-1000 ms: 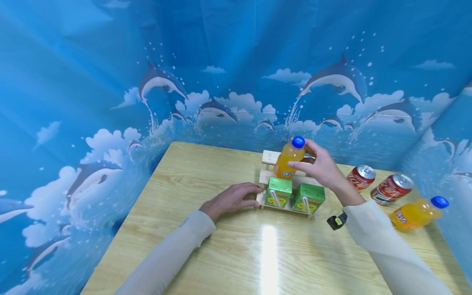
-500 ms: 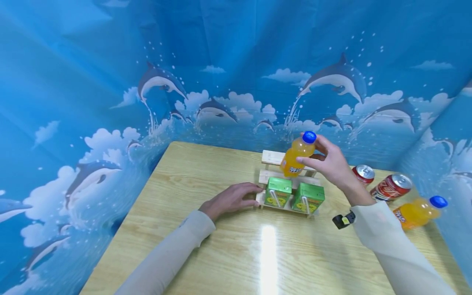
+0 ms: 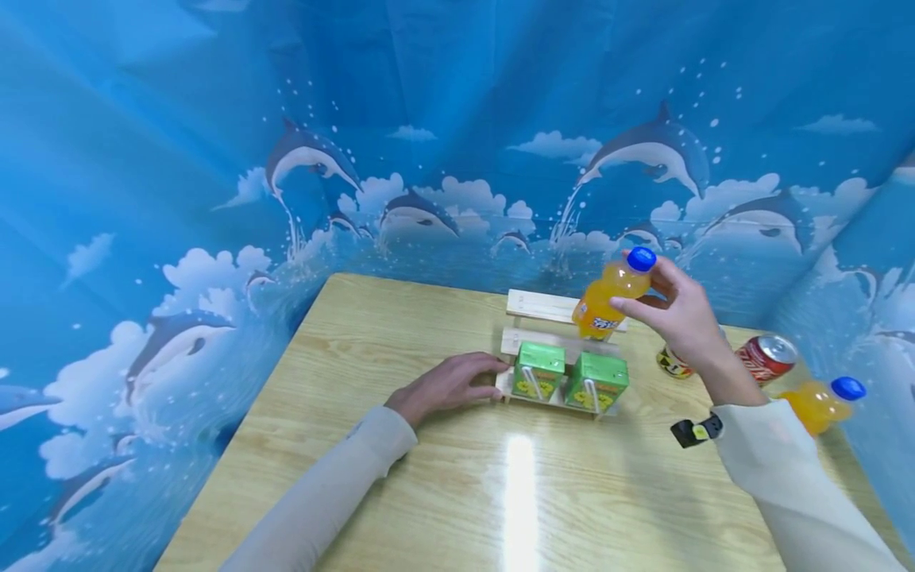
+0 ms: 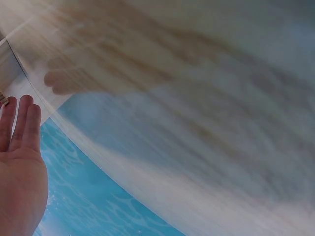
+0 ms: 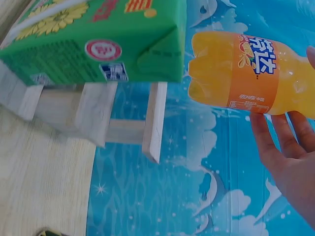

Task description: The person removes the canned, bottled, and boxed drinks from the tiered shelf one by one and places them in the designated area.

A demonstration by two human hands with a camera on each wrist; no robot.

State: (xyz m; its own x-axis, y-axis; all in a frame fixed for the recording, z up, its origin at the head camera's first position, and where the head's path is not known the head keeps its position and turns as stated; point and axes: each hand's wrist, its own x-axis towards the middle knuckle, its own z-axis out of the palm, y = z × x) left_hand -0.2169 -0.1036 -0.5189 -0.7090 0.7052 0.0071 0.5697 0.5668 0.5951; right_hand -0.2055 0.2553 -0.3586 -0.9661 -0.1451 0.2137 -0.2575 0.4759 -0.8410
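My right hand (image 3: 682, 314) grips an orange soda bottle (image 3: 608, 302) with a blue cap near its neck. The bottle leans, its base toward the left, above the right part of a stepped wooden rack (image 3: 543, 306). In the right wrist view the bottle (image 5: 236, 71) hangs apart from the rack's slats. Two green juice boxes (image 3: 539, 369) with straws stand on the rack's lowest step. My left hand (image 3: 450, 388) rests on the table, fingertips touching the left end of that step. Straight fingers (image 4: 18, 128) show in the left wrist view.
Right of the rack stand a red can (image 3: 766, 357) and another can (image 3: 673, 361), partly behind my right hand. A second orange soda bottle (image 3: 822, 403) leans farther right, partly covered by the sleeve. A dolphin-print curtain (image 3: 429, 159) borders the wooden table (image 3: 372, 334).
My right hand has carried the bottle up and to the right, from above the rack's left part to above its right end. The left hand has stayed in place.
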